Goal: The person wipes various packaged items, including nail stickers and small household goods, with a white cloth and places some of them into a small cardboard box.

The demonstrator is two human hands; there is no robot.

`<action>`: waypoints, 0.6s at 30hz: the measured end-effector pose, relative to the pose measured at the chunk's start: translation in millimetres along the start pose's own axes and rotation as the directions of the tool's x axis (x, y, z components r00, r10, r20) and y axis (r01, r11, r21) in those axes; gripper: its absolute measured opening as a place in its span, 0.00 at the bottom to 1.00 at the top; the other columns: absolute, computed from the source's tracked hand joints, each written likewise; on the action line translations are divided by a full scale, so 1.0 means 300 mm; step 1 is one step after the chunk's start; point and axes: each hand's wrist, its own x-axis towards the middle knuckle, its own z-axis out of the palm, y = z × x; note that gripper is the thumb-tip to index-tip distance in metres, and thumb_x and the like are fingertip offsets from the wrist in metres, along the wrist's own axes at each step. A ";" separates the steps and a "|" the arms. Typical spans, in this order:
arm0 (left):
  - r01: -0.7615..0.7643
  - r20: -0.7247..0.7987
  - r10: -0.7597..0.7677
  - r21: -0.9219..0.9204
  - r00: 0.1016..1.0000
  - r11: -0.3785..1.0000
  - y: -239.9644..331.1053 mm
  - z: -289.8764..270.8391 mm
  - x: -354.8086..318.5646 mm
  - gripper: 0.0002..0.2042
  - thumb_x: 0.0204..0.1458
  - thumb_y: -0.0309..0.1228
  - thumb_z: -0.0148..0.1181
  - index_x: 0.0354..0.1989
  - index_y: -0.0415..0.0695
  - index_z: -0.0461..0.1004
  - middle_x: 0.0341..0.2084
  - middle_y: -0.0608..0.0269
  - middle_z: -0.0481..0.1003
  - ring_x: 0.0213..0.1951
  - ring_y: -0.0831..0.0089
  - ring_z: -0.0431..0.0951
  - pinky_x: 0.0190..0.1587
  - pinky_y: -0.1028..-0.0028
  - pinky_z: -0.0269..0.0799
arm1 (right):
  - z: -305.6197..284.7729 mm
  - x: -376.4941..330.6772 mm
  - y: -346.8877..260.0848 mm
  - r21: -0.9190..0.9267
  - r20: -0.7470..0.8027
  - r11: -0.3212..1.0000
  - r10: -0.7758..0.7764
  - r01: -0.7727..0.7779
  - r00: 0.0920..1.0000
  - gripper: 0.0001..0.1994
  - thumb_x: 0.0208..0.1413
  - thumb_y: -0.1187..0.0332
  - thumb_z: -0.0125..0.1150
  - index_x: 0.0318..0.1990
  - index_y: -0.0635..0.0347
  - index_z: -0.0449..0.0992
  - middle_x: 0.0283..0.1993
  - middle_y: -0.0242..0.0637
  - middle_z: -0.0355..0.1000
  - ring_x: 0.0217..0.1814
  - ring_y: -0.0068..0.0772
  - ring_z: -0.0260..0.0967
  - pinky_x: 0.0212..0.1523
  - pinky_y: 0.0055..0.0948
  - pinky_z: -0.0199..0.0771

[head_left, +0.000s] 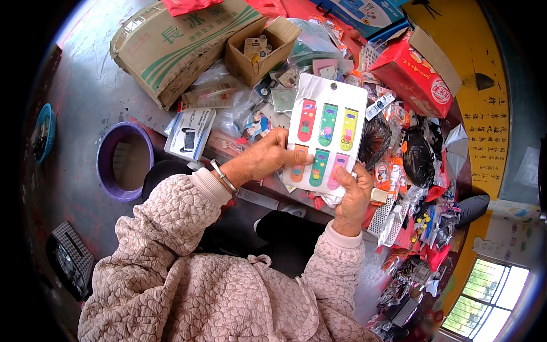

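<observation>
A white card [312, 137] with rounded corners is held up in front of me. Two rows of colourful cartoon strips [327, 125], red, teal, yellow, orange, green and pink, are on its face, and a small hole is near the top edge. My left hand [268, 153] grips the card's lower left side, thumb over the orange strip. At the lower right corner, my right hand [354, 196] pinches it, with the thumb beside the pink strip. The fingers behind the card are hidden. A metal bangle [223, 175] circles my left wrist.
Packaged small goods [393, 154] heap on the table beyond and right of the card. A large cardboard box [182, 48], a small open carton [259, 51] and a red box [419, 74] stand behind. On the left floor are a purple bucket [105, 165] and a blue basket [44, 131].
</observation>
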 end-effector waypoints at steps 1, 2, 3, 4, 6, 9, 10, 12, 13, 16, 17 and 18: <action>0.025 -0.016 -0.025 0.004 1.000 1.000 0.000 -0.005 0.001 0.09 0.47 0.30 0.59 0.32 0.36 0.73 0.22 0.65 0.74 0.17 0.83 0.69 0.20 0.83 0.64 | 0.004 0.001 0.003 0.008 -0.013 1.000 0.012 -0.012 1.000 0.11 0.47 0.75 0.59 0.38 0.71 0.73 0.33 0.39 0.73 0.33 0.22 0.69 0.36 0.21 0.69; 0.054 -0.030 -0.053 0.006 0.998 0.999 0.009 -0.005 0.000 0.09 0.47 0.31 0.59 0.31 0.37 0.73 0.21 0.66 0.73 0.15 0.84 0.67 0.17 0.84 0.61 | 0.010 0.001 0.004 0.032 -0.025 0.999 0.032 -0.031 0.999 0.11 0.47 0.74 0.59 0.38 0.71 0.73 0.34 0.39 0.73 0.33 0.22 0.69 0.36 0.22 0.69; 0.082 -0.043 -0.082 0.008 0.996 0.997 0.016 -0.004 -0.003 0.09 0.48 0.32 0.58 0.31 0.37 0.73 0.19 0.67 0.73 0.13 0.85 0.65 0.14 0.84 0.59 | 0.018 0.003 0.003 0.056 -0.037 0.997 0.051 -0.049 0.998 0.11 0.47 0.74 0.59 0.38 0.71 0.73 0.34 0.39 0.73 0.33 0.23 0.69 0.37 0.22 0.69; 0.075 -0.057 -0.075 0.000 0.996 0.997 0.022 0.002 -0.006 0.10 0.48 0.33 0.58 0.30 0.37 0.73 0.17 0.68 0.72 0.11 0.86 0.62 0.12 0.84 0.56 | 0.022 0.003 0.002 0.081 -0.048 0.994 0.071 -0.067 0.996 0.11 0.47 0.74 0.58 0.38 0.71 0.73 0.34 0.39 0.73 0.33 0.23 0.69 0.37 0.22 0.69; 0.057 -0.085 -0.058 -0.014 0.995 0.998 0.036 0.017 -0.011 0.10 0.49 0.34 0.57 0.29 0.38 0.73 0.14 0.71 0.69 0.08 0.87 0.58 0.09 0.84 0.50 | 0.006 0.005 0.014 0.077 -0.022 0.993 0.091 -0.089 0.996 0.12 0.48 0.73 0.59 0.39 0.71 0.72 0.36 0.40 0.73 0.34 0.23 0.69 0.38 0.22 0.69; 0.052 -0.076 -0.045 0.089 0.996 0.995 0.050 0.013 -0.014 0.11 0.49 0.36 0.58 0.29 0.38 0.73 0.10 0.72 0.67 0.08 0.87 0.57 0.09 0.85 0.50 | -0.001 0.010 0.005 0.045 0.044 0.990 0.135 -0.137 0.990 0.14 0.48 0.71 0.60 0.41 0.71 0.71 0.38 0.40 0.72 0.37 0.23 0.69 0.40 0.23 0.69; 0.037 -0.101 -0.033 0.037 0.994 0.999 0.043 0.015 -0.012 0.11 0.49 0.36 0.58 0.28 0.38 0.73 0.09 0.72 0.66 0.07 0.87 0.57 0.09 0.85 0.50 | 0.000 0.009 -0.002 0.030 0.071 0.988 0.152 -0.154 0.986 0.15 0.47 0.70 0.60 0.42 0.70 0.70 0.38 0.40 0.72 0.38 0.23 0.69 0.41 0.23 0.69; 0.008 -0.130 -0.012 -0.032 0.991 0.999 0.036 0.019 -0.006 0.11 0.49 0.36 0.58 0.26 0.38 0.73 0.08 0.72 0.64 0.07 0.86 0.58 0.09 0.85 0.49 | -0.010 -0.001 -0.012 -0.076 0.137 0.985 0.163 -0.153 0.977 0.18 0.46 0.68 0.62 0.43 0.71 0.69 0.40 0.39 0.72 0.39 0.23 0.68 0.42 0.23 0.68; -0.001 -0.134 -0.006 -0.051 0.991 0.999 0.035 0.020 -0.009 0.11 0.49 0.35 0.58 0.26 0.38 0.72 0.07 0.72 0.64 0.07 0.86 0.58 0.09 0.85 0.49 | -0.009 -0.008 -0.016 -0.128 0.170 0.980 0.170 -0.149 0.971 0.19 0.46 0.67 0.63 0.44 0.71 0.69 0.40 0.39 0.71 0.40 0.23 0.68 0.42 0.23 0.68; 0.009 -0.093 -0.011 -0.020 0.996 1.000 0.060 0.021 -0.021 0.11 0.48 0.34 0.58 0.23 0.39 0.72 0.07 0.72 0.64 0.08 0.87 0.59 0.09 0.84 0.50 | -0.002 -0.029 -0.042 -0.188 0.155 0.972 0.168 -0.138 0.974 0.17 0.45 0.70 0.61 0.41 0.71 0.70 0.38 0.38 0.72 0.38 0.22 0.68 0.42 0.22 0.67; 0.013 -0.101 -0.014 -0.014 0.995 1.000 0.063 0.023 -0.022 0.11 0.48 0.34 0.59 0.23 0.39 0.72 0.07 0.72 0.64 0.08 0.87 0.59 0.09 0.84 0.50 | -0.003 -0.029 -0.048 -0.200 0.156 0.971 0.166 -0.133 0.974 0.16 0.45 0.71 0.61 0.41 0.71 0.71 0.37 0.38 0.72 0.37 0.21 0.68 0.41 0.22 0.66; 0.023 -0.112 -0.021 0.012 0.994 1.000 0.059 0.021 -0.024 0.11 0.48 0.34 0.59 0.22 0.40 0.71 0.08 0.72 0.64 0.08 0.87 0.59 0.10 0.84 0.50 | 0.001 -0.029 -0.047 -0.203 0.152 0.971 0.157 -0.125 0.976 0.14 0.45 0.72 0.58 0.40 0.71 0.71 0.36 0.37 0.73 0.36 0.20 0.68 0.40 0.21 0.67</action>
